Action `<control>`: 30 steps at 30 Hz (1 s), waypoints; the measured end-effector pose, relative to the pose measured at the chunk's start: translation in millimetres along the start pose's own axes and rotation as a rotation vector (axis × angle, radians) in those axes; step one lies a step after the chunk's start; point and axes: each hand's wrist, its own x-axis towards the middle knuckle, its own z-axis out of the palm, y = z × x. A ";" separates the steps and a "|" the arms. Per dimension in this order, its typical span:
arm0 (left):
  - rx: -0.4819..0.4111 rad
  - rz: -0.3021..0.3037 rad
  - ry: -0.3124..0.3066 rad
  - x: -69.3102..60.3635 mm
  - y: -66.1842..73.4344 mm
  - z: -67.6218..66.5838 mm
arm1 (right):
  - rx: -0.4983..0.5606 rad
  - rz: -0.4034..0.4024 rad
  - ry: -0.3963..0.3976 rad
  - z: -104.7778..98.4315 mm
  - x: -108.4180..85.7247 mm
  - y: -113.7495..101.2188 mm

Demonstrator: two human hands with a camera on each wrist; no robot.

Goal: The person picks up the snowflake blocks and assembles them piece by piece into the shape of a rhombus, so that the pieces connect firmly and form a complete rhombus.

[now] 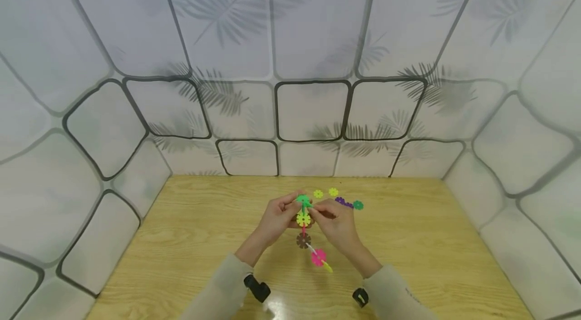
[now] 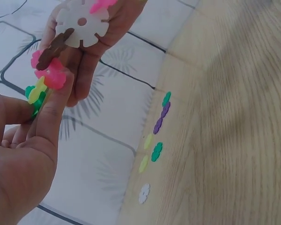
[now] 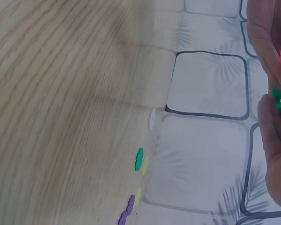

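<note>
Pale sleeves (image 1: 220, 287) with dark wrist devices (image 1: 256, 288) lie at the near side and lead up to the left hand (image 1: 278, 216) and the right hand (image 1: 336, 221), which meet over the middle of the surface (image 1: 195, 239). Between them is a chain of flower discs (image 1: 303, 219), its far end in the fingers and its near end trailing toward the person, slightly right. The left hand pinches the green top of the chain between thumb and fingers; the right hand's thumb and finger pinch a green piece just beside it, though fingers hide part of that join, so whether it is fully slotted I cannot tell. Probably the left steadies the chain while the right works the piece, and raising it leaves the lower links hanging free.

Each disc has a notched rim, and the pieces lock crosswise, some face-on, others edge-on. From green the chain runs through yellow, pink, brown, white and pink to yellow. Loose yellow discs (image 1: 333, 192), purple discs (image 1: 340, 200) and a white disc (image 2: 144, 193) lie along the far edge, perhaps set there to keep the working space open.
</note>
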 end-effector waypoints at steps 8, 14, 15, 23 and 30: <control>-0.053 -0.074 0.000 4.6 1.1 -5.0 | -0.054 0.030 -0.049 -2.0 4.9 0.1; -0.057 -0.078 0.043 5.5 1.5 -1.7 | -0.072 0.051 -0.075 -4.1 6.1 -3.2; -0.055 -0.073 0.048 5.9 1.6 -1.4 | -0.076 0.047 -0.077 -4.6 6.2 -3.6; -0.037 -0.082 0.110 7.9 2.1 -1.3 | -0.132 0.013 -0.026 -18.4 9.9 -8.7; -0.016 -0.104 0.145 7.2 3.9 -1.9 | -0.209 0.067 0.036 -33.4 12.7 7.7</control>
